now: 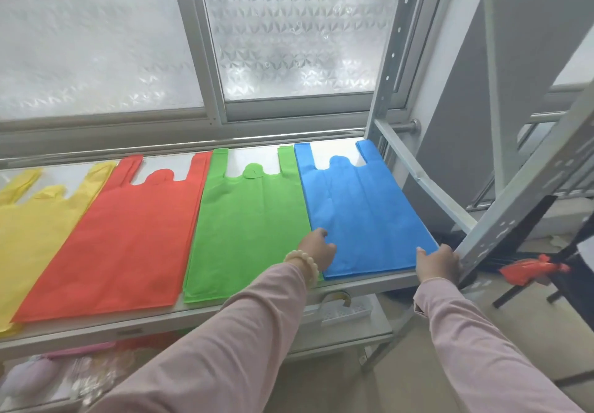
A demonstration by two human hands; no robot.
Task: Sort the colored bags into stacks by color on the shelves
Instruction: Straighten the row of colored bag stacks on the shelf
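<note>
Left hand (316, 248) is curling its fingers (332, 246) onto the blue fabric handle-bag stack (363, 213), at the stack's lower left edge. Right hand (438, 264) is touching the lower right corner, can't tell what its fingers are doing.

Head view, wide-angle camera worn by the person. Stands before the metal shelf (193, 317), facing forward and down across it toward the frosted window (289, 46) behind. Near, within arm's reach. Left sleeve (225, 348) and right sleeve (475, 348) enter from the bottom edge.
</note>
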